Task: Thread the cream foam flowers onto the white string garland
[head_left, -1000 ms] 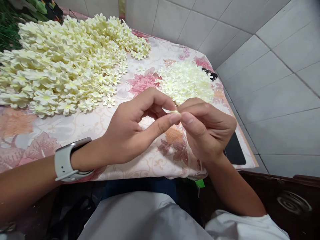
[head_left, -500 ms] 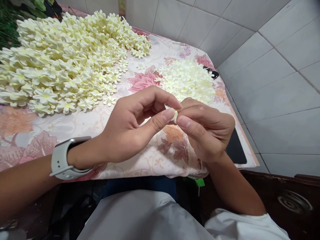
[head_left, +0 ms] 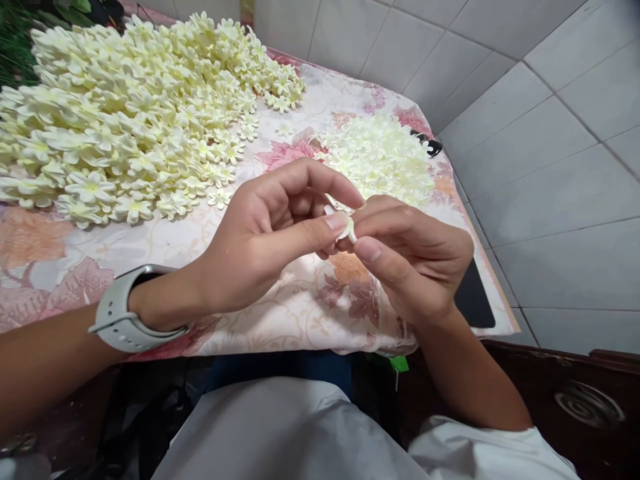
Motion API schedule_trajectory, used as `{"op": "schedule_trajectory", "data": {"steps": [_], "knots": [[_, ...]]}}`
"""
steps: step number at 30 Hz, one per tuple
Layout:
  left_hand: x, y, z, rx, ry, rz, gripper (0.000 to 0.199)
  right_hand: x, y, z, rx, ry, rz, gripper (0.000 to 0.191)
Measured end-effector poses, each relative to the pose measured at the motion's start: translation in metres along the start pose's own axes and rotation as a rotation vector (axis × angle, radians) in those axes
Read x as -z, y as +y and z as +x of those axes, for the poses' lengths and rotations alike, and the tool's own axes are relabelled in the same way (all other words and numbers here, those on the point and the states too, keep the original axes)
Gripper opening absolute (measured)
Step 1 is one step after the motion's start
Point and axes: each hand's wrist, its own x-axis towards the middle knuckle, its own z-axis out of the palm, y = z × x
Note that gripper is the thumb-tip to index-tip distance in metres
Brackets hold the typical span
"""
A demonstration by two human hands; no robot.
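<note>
Between my two hands, over the front of the table, is a small pale-yellow artificial flower (head_left: pixel 347 229), partly covered by fingers. My left hand (head_left: pixel 280 233), with a watch on its wrist, pinches the flower between thumb and fingers. From the other side my right hand (head_left: pixel 413 253) has its thumb and index finger at the flower's edge, closed on it. Just beyond the hands lies a pile of loose whitish petal pieces (head_left: pixel 380 157). To the left spreads a large heap of finished-looking cream flowers (head_left: pixel 125 120).
A floral cloth (head_left: pixel 270 320) covers the table. At its right edge lies a flat black object (head_left: pixel 475 297), and a small black item (head_left: pixel 427 143) sits behind the petal pile. Tiled walls (head_left: pixel 550 167) close in at the back and right. Green foliage (head_left: pixel 17 50) stands far left.
The flower shows more between the fingers now, its petals tilted outward. My left hand has shifted slightly up and its wrist has turned a little. My right hand stays nearly in place.
</note>
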Motion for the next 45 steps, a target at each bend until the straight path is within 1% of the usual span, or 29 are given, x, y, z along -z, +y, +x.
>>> {"op": "schedule_trajectory", "data": {"steps": [3,5,8,11,13,15,17,20,23,25,28,31,36,38,41,43,45], "knots": [[0.001,0.002,0.001,0.051,-0.056,-0.034,0.01,-0.001,0.001,-0.001,0.02,-0.039,0.045,0.012],[0.002,0.002,0.001,0.05,-0.074,-0.043,0.01,-0.002,0.001,-0.002,0.007,-0.044,0.061,0.011],[0.001,0.002,0.0,0.052,-0.074,-0.023,0.014,-0.006,0.002,-0.004,-0.026,-0.002,0.047,0.012],[0.0,0.001,-0.001,0.055,-0.084,0.003,0.018,-0.009,0.004,-0.005,-0.003,0.064,0.001,0.017],[-0.001,0.001,-0.001,0.032,-0.065,0.016,0.026,-0.009,0.004,-0.005,-0.001,0.102,-0.039,0.019],[-0.002,0.002,-0.001,-0.01,-0.031,0.048,0.034,-0.009,0.004,-0.004,0.011,0.108,-0.062,0.019],[-0.001,0.002,-0.002,-0.055,-0.007,0.112,0.038,-0.009,0.003,-0.003,0.039,0.108,-0.074,0.017],[0.0,0.003,-0.003,-0.113,0.01,0.184,0.034,-0.01,0.003,-0.002,0.057,0.148,-0.101,0.017],[0.001,0.004,-0.003,-0.131,0.019,0.142,0.026,-0.01,0.004,-0.002,0.056,0.176,-0.119,0.017],[0.001,0.004,-0.002,-0.121,-0.007,0.112,0.019,-0.01,0.004,-0.002,0.056,0.17,-0.113,0.017],[0.003,0.003,-0.001,-0.149,-0.052,0.171,0.016,-0.009,0.003,-0.002,0.004,0.158,-0.037,0.019],[0.004,0.002,0.001,-0.204,-0.021,0.277,0.008,-0.008,0.001,-0.002,-0.052,0.134,0.067,0.022],[0.003,0.002,0.001,-0.223,0.016,0.325,0.019,-0.006,0.002,-0.003,-0.041,0.104,0.07,0.017],[0.002,0.003,0.0,-0.247,0.018,0.336,0.022,-0.005,0.004,-0.003,-0.052,0.112,0.042,0.015],[0.0,0.003,-0.003,-0.245,0.034,0.366,0.026,-0.004,0.004,-0.003,-0.058,0.128,-0.039,0.018],[-0.001,0.002,-0.004,-0.224,0.045,0.356,0.026,-0.004,0.003,-0.002,-0.053,0.134,-0.088,0.013],[0.0,0.001,-0.003,-0.226,0.041,0.294,0.027,-0.005,0.001,-0.002,-0.039,0.149,-0.097,0.007]]}}
